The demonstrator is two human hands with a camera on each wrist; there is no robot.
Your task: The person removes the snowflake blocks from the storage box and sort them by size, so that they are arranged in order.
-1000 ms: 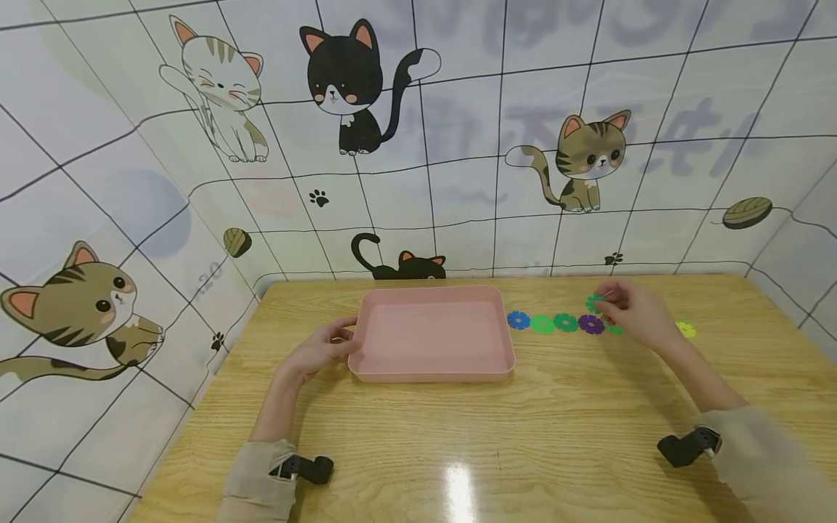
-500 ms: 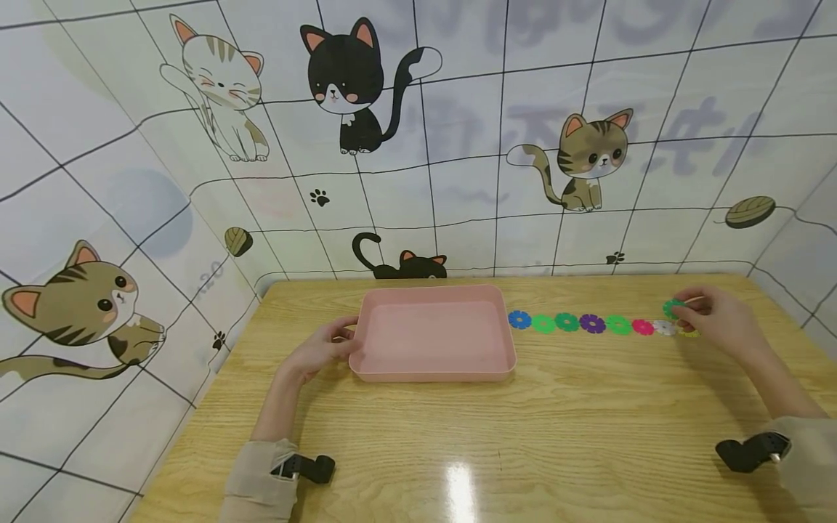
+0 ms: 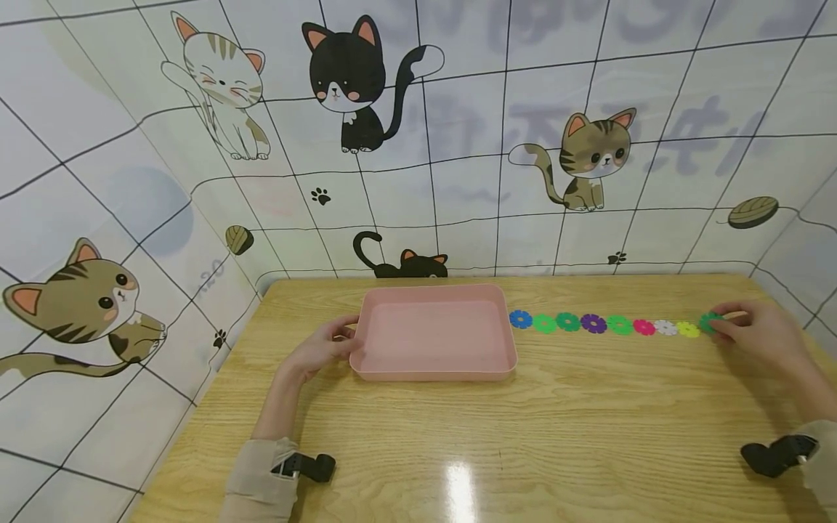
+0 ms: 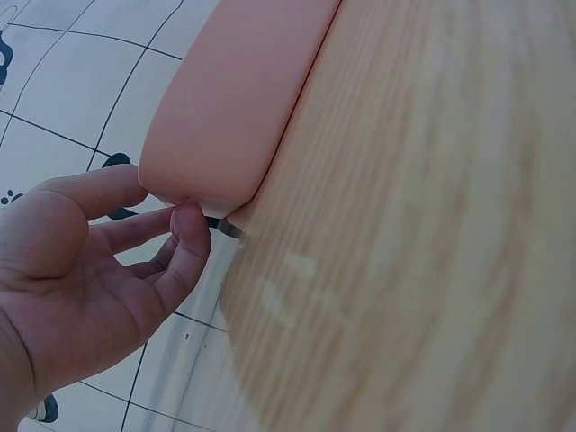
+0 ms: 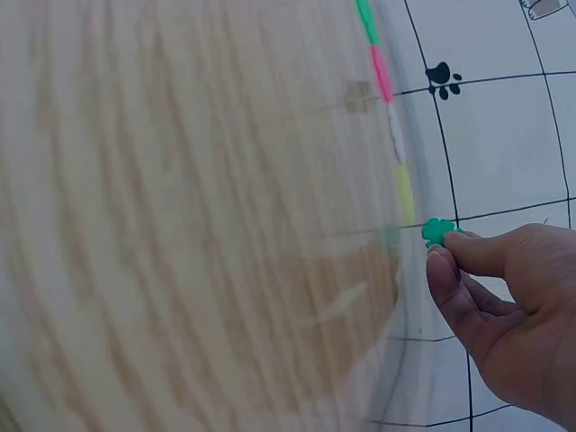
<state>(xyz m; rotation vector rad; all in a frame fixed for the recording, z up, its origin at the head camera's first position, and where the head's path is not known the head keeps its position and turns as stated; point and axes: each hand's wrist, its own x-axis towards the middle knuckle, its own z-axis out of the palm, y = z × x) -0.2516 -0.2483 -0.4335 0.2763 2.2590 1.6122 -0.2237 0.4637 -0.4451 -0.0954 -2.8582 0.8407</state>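
My left hand [image 3: 325, 347] holds the left end of a shallow pink tray [image 3: 431, 376]. In the left wrist view, thumb and curled fingers meet the end wall of the tray [image 4: 229, 108]. At the far right, my right hand [image 3: 761, 335] pinches a green flower-shaped disc [image 3: 709, 322] between thumb and finger. The right wrist view has that green disc [image 5: 438, 231] at the fingertips, its far edge showing. Beside it, a yellow flower disc [image 3: 688, 330] ends a row of flat flower discs running from the tray.
Leftward from the yellow disc lie a white [image 3: 665, 327], a pink [image 3: 644, 327] and a purple disc [image 3: 593, 323], with green ones among them. A blue disc [image 3: 520, 319] sits close to the tray. Behind the wooden table [image 3: 523, 436] stands a cat-patterned wall [image 3: 458, 181].
My right hand has carried the green disc rightward along the row, past the yellow disc, and lowered it. The hand no longer covers the row's right part. My left hand has stayed at the tray.
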